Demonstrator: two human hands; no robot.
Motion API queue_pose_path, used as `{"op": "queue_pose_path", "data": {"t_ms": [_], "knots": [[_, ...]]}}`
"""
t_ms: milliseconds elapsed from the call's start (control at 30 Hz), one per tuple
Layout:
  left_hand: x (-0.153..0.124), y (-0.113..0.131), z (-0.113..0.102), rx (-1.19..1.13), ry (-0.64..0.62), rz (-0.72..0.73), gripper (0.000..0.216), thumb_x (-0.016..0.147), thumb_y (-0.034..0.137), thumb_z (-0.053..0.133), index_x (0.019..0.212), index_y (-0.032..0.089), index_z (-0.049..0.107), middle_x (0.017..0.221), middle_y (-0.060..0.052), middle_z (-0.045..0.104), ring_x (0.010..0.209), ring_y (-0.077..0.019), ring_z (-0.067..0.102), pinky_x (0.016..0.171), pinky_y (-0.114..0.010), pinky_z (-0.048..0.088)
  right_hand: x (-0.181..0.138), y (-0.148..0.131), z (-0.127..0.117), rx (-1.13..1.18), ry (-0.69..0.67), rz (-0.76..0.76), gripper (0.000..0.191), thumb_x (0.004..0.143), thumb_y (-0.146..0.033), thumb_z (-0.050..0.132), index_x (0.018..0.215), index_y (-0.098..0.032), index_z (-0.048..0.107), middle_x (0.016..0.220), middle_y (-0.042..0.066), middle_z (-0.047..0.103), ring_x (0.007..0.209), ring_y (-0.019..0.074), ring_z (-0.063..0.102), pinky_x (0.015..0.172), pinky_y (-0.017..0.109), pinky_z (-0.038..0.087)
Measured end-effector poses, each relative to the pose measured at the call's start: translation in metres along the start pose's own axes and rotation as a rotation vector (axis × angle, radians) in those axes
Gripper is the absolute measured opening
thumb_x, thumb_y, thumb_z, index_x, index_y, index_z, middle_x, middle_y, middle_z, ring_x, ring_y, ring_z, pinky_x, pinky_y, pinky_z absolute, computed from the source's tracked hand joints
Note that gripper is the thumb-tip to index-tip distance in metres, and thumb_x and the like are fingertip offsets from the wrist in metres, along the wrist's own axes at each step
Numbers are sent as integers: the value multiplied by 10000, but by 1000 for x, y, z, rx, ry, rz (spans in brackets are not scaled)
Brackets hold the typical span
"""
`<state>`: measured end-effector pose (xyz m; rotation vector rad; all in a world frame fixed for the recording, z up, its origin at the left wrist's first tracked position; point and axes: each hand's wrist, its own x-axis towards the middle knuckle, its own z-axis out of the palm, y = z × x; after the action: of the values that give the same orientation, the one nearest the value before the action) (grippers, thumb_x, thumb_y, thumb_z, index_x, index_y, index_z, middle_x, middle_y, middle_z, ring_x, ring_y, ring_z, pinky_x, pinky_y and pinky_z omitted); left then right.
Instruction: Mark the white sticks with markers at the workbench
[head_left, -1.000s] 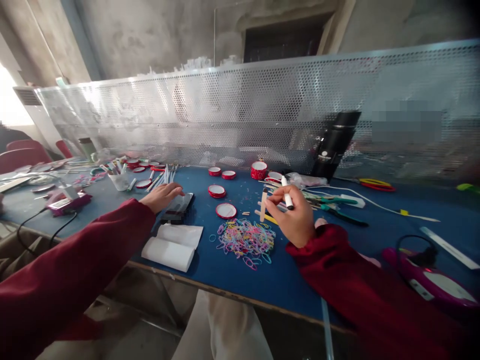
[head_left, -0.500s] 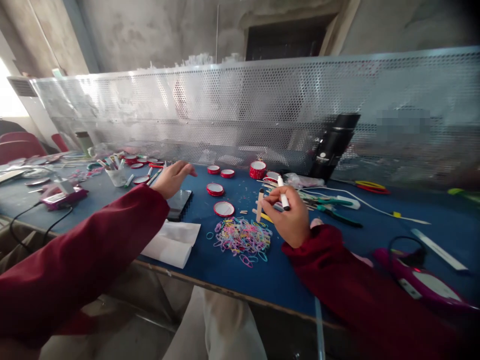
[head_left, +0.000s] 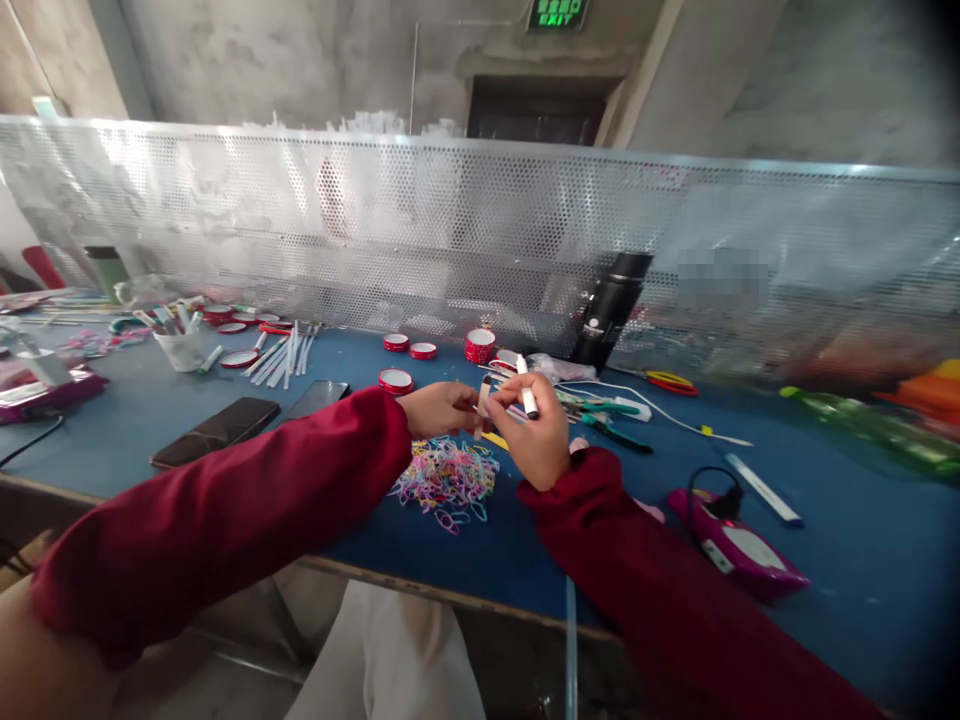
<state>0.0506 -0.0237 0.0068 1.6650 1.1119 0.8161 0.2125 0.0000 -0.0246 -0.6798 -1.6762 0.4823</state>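
Note:
My right hand [head_left: 534, 430] is closed around a white marker [head_left: 524, 378] with a black end, which slants up out of the fist. Between its thumb and fingers stands a flat wooden craft stick [head_left: 484, 388], dark at the upper tip. My left hand [head_left: 442, 408] reaches in from the left, its fingertips pinched together at the stick; the exact contact is partly hidden. Just below both hands lies a pile of small coloured rubber bands [head_left: 448, 482]. Something yellow and thin [head_left: 495, 440] lies beside the pile, partly under the right hand.
Red-rimmed round lids [head_left: 395, 380] and a lid stack [head_left: 480, 346] sit behind the hands. Pliers [head_left: 619, 435], a black flask [head_left: 611, 312] and a purple glue-gun-like device [head_left: 739, 545] are to the right. Leftward lie a dark phone [head_left: 217, 432], white sticks [head_left: 279, 358] and a pen cup [head_left: 180, 350].
My left hand has moved right, from above the table by the phone to the craft stick at my right hand. The view has turned right. My right hand keeps the marker and stick.

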Motion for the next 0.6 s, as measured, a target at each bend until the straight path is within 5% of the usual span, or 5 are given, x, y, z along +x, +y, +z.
{"op": "queue_pose_path", "data": {"t_ms": [133, 333, 433, 600], "knots": [[3, -6, 19, -78, -38, -12, 152, 816, 275, 581, 793, 127, 602, 771, -43, 681, 661, -95, 616, 574, -197, 389, 2, -1, -2, -21, 12, -14, 221, 730, -273, 689, 863, -244, 515, 721, -24, 658, 673, 177, 635, 724, 360, 515], [11, -29, 39, -278, -19, 130, 357, 854, 459, 540, 1020, 143, 535, 801, -52, 698, 604, -91, 638, 487, -169, 342, 2, 2, -4, -49, 11, -4, 229, 736, -327, 695, 877, -231, 543, 736, -16, 647, 658, 163, 620, 654, 328, 509], [13, -38, 40, -370, -42, 146, 369, 832, 495, 553, 936, 142, 520, 752, -58, 698, 571, -96, 635, 453, -164, 314, 3, 3, -5, 24, 36, -20, 205, 871, -402, 543, 954, -216, 562, 750, 2, 663, 680, 157, 621, 688, 335, 500], [14, -36, 37, -438, -1, 110, 403, 859, 544, 457, 847, 144, 514, 716, -63, 682, 555, -102, 629, 435, -166, 301, 8, 2, -11, 107, 204, -125, 498, 975, -452, 239, 1142, -173, 616, 712, 54, 635, 650, 185, 593, 688, 393, 482]]}}
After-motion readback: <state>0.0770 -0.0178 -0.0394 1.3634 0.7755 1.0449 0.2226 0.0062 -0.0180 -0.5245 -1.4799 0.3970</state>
